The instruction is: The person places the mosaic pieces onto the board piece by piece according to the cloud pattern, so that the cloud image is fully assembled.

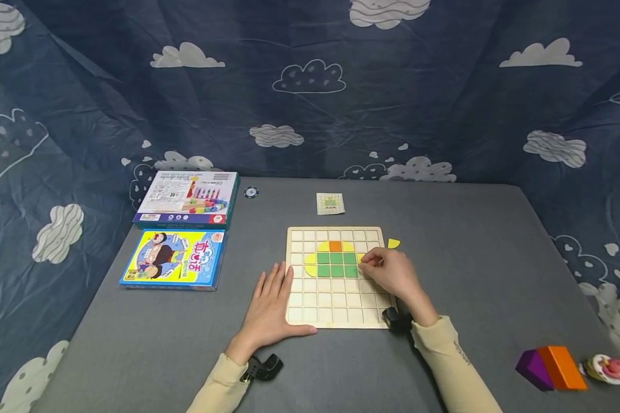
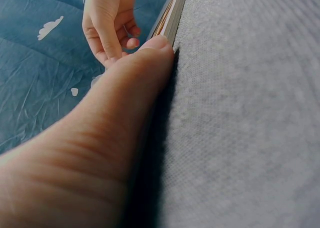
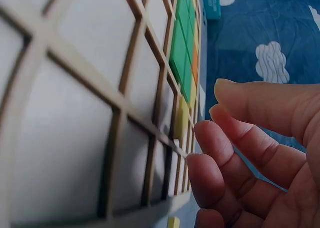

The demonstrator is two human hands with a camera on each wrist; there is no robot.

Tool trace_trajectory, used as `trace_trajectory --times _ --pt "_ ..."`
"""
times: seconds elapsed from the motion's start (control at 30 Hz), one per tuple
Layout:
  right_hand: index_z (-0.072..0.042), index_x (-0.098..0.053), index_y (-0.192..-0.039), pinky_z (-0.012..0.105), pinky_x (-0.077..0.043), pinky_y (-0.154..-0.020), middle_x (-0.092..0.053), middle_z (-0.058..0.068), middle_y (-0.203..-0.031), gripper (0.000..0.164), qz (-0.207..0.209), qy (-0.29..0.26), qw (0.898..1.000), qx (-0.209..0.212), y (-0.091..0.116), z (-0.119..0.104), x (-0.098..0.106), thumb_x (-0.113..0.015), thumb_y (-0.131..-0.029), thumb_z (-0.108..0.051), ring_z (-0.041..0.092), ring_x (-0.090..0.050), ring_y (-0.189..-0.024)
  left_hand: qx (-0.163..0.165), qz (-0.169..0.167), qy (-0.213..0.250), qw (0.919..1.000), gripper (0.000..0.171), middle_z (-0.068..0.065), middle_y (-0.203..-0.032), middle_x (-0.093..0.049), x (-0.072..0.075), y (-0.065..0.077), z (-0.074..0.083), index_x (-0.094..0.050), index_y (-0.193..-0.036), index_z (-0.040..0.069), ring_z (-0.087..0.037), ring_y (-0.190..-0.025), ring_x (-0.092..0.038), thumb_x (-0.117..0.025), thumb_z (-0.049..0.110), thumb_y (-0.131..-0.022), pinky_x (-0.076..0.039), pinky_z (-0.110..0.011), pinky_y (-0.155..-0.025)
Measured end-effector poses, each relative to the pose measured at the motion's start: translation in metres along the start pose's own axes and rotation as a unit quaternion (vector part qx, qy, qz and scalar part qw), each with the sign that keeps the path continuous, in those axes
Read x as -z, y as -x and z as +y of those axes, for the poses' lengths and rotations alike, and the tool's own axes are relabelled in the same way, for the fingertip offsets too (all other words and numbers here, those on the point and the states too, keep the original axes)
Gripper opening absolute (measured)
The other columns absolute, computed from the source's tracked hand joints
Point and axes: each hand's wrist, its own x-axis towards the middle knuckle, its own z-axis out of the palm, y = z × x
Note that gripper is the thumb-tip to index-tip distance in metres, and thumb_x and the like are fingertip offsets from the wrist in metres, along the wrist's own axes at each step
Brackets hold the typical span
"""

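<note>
A wooden grid board (image 1: 330, 299) lies flat on the grey table. Green square tiles (image 1: 337, 264) fill a block of its cells, with an orange tile (image 1: 335, 246) above and yellow rounded tiles (image 1: 310, 264) around them. The left hand (image 1: 272, 307) lies flat at the board's lower left corner, fingers spread along the side and thumb (image 2: 156, 43) against the front edge. Over the board's right side hovers the right hand (image 1: 392, 272), fingers loosely bent beside a yellow tile (image 3: 182, 119) set in a cell. Nothing shows between its thumb and fingertips in the right wrist view.
A loose yellow tile (image 1: 394, 243) lies right of the board. Behind it is a small pattern card (image 1: 330, 203). Two boxes (image 1: 186, 198) (image 1: 173, 259) and a round chip (image 1: 251, 192) are at left. Purple and orange blocks (image 1: 562, 367) and a figurine (image 1: 611, 368) stand at front right.
</note>
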Motion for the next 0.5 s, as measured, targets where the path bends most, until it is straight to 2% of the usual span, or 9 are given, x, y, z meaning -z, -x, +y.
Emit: trace_trajectory --times 0.27,0.5 --pt "-0.007 -0.072 -0.088 0.031 -0.039 -0.052 -0.063 0.001 -0.074 0.013 0.028 0.003 1.0 -0.012 -0.006 0.015 0.016 -0.073 -0.084 -0.02 0.016 -0.051 -0.058 0.0 -0.002 0.006 1.0 0.126 -0.016 -0.157 -0.008 -0.001 0.0 0.001 -0.011 -0.152 0.003 -0.027 -0.143 0.0 -0.059 0.081 -0.065 0.002 -0.044 -0.113" --pt "-0.001 -0.071 -0.096 0.035 -0.042 -0.057 -0.065 0.011 -0.083 0.019 0.06 0.03 0.997 -0.034 -0.021 0.031 0.033 -0.07 -0.086 -0.017 0.027 -0.059 -0.072 0.001 -0.003 -0.002 1.0 0.126 -0.016 -0.157 -0.007 0.0 0.0 0.0 -0.01 -0.152 0.004 -0.027 -0.143 0.0 -0.057 0.082 -0.065 0.002 -0.044 -0.113"
